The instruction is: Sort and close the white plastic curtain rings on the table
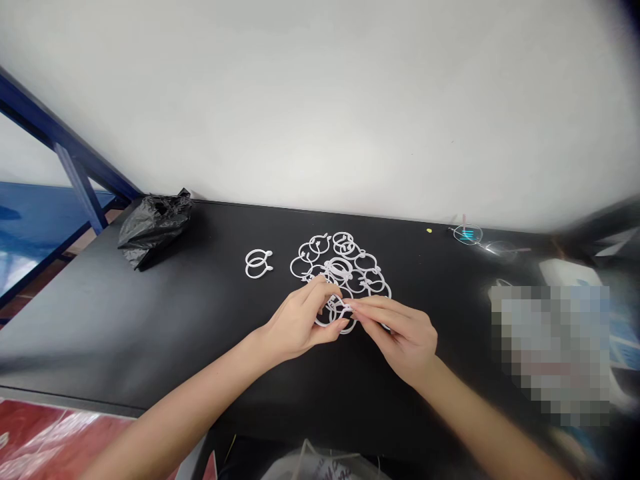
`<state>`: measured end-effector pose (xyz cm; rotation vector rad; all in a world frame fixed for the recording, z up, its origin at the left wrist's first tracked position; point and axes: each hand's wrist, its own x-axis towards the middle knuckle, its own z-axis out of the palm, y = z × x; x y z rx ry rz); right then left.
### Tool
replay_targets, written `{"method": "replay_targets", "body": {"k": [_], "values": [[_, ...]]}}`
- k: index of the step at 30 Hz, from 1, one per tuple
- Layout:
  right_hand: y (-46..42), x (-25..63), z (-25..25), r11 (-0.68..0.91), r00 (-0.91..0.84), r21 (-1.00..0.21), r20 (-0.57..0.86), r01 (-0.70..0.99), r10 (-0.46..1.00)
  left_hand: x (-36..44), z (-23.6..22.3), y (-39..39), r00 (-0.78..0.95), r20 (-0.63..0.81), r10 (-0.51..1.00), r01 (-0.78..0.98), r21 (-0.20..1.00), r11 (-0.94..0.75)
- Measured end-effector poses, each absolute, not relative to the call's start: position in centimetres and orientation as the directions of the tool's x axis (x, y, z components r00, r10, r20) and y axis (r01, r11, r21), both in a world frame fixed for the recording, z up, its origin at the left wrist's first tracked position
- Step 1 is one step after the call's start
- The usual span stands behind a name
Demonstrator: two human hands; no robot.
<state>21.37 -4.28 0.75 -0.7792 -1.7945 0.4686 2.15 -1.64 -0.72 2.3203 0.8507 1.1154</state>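
Fingers [383, 305] of left hand [295, 321] and right hand [407, 337] pinched on white ring [347, 307], free black tabletop [320, 393] toward near edge [75, 402]

Along the far side, a pale wall [320, 113] behind a black table [150, 320]. At the table's far left, a crumpled black plastic bag [155, 227], with blue metal framing [30, 110] farther left. At the far right, near the wall, thin-rimmed glasses [468, 234], showing cyan reflections in one lens; left of them, a small yellow bit [429, 231]. On the right, a pixelated patch [550, 360], too obscured to identify. At the near left, a glossy red surface [55, 440]. Near middle, clear plastic [325, 465] with dark handwriting.
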Motion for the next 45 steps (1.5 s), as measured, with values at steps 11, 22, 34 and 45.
{"method": "replay_targets", "body": {"k": [11,22,34,45], "values": [[-4.5,21.1,0.9,0.69,-0.2,-0.674,0.661,0.266,0.723,2.0,-1.0,-1.8,0.494,0.509,0.705,0.312,0.654,-0.69],[-4.5,20.9,0.9,0.718,-0.191,-0.639,0.696,0.277,0.692,1.8,-0.3,-1.6,0.522,0.501,0.69,0.343,0.617,-0.708],[-4.4,21.0,0.8,0.707,-0.123,-0.638,0.709,0.305,0.694,0.9,-0.2,-1.1,0.518,0.538,0.666,0.381,0.552,-0.742],[-4.3,21.2,0.5,0.707,-0.124,-0.643,0.708,0.294,0.695,-0.5,0.2,0.1,0.432,0.436,0.79,0.603,0.511,-0.612]]}}
